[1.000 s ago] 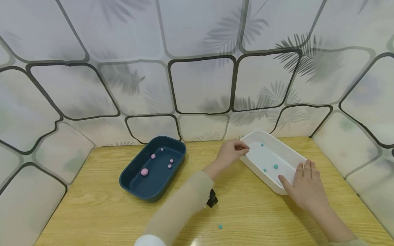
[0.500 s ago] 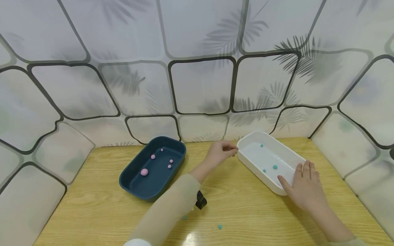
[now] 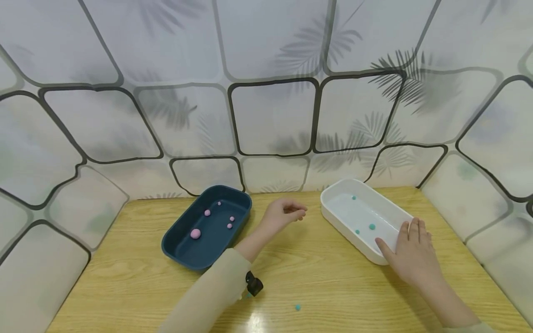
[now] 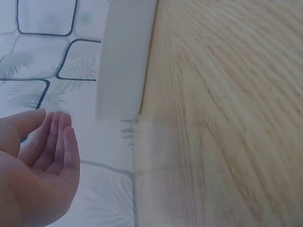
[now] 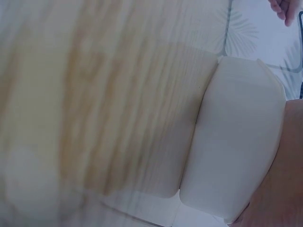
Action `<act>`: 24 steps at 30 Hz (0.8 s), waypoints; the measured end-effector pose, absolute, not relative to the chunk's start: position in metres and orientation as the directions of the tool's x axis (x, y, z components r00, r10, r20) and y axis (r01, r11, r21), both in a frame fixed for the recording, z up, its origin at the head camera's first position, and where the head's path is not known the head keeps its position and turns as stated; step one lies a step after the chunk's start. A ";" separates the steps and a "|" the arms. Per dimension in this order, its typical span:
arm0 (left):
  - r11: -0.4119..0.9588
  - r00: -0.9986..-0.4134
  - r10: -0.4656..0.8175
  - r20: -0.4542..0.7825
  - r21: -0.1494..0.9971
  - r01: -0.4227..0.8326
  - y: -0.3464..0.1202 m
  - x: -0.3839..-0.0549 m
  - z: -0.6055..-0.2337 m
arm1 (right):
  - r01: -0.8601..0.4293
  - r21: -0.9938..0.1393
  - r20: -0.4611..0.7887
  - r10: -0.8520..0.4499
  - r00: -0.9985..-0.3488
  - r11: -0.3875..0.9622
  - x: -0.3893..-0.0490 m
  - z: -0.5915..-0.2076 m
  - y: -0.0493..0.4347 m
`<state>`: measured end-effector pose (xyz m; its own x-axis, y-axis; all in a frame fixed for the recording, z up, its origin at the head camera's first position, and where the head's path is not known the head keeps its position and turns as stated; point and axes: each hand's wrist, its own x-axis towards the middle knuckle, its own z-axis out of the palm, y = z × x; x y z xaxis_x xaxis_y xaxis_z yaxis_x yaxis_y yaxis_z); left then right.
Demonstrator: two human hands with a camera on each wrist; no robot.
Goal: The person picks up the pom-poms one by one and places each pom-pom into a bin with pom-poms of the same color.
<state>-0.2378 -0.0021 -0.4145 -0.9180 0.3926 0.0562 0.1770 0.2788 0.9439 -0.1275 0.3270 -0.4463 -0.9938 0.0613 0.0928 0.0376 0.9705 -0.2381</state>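
Observation:
My left hand (image 3: 281,216) hovers over the table between the two trays, fingers curved toward the thumb. A bit of a small teal ball (image 4: 23,138) shows between thumb and fingers in the left wrist view, mostly hidden by them. On the right stands a white tray (image 3: 343,227), with a few teal balls (image 3: 372,226) on its floor. My right hand (image 3: 416,256) rests on the tray's near right end, fingers straight across the rim and thumb over the near side. In the right wrist view the tray's white outer wall (image 5: 232,137) shows beside the hand.
A dark blue tray (image 3: 183,259) with several pink balls (image 3: 195,233) stands left of my left forearm. One teal ball (image 3: 297,307) lies on the wooden table near the front, and another is partly hidden beside the black wrist camera (image 3: 254,284). A patterned wall rises behind.
My left hand has moved left, from over the white tray's left rim to the space between the trays. The right hand has stayed on the white tray.

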 end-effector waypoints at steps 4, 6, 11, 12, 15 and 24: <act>0.269 -0.913 0.402 0.073 0.944 0.194 -0.014 -0.229 -0.416 | 0.039 -0.240 0.086 0.061 -0.994 0.970 -0.127 -0.447 0.327; 0.260 -0.912 0.405 0.072 0.947 0.190 -0.020 -0.223 -0.419 | 0.040 -0.240 0.080 0.061 -0.995 0.970 -0.127 -0.447 0.327; 0.239 -0.906 0.418 0.067 0.954 0.181 -0.036 -0.209 -0.427 | 0.043 -0.245 0.080 0.065 -0.995 0.969 -0.128 -0.449 0.328; 0.237 -0.905 0.421 0.066 0.955 0.180 -0.039 -0.207 -0.429 | 0.042 -0.248 0.085 0.065 -0.994 0.968 -0.128 -0.449 0.328; 0.239 -0.902 0.429 0.052 0.956 0.169 -0.048 -0.201 -0.436 | 0.041 -0.257 0.085 0.065 -0.994 0.966 -0.128 -0.450 0.329; 0.237 -0.903 0.429 0.031 0.961 0.145 -0.065 -0.187 -0.458 | 0.045 -0.266 0.078 0.068 -0.995 0.963 -0.127 -0.449 0.329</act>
<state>-0.1871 -0.0652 -0.4580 -0.9027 0.4293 0.0306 0.1450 0.2366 0.9607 -0.1273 0.3291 -0.4492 -0.9947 0.0681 0.0776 0.0452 0.9629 -0.2661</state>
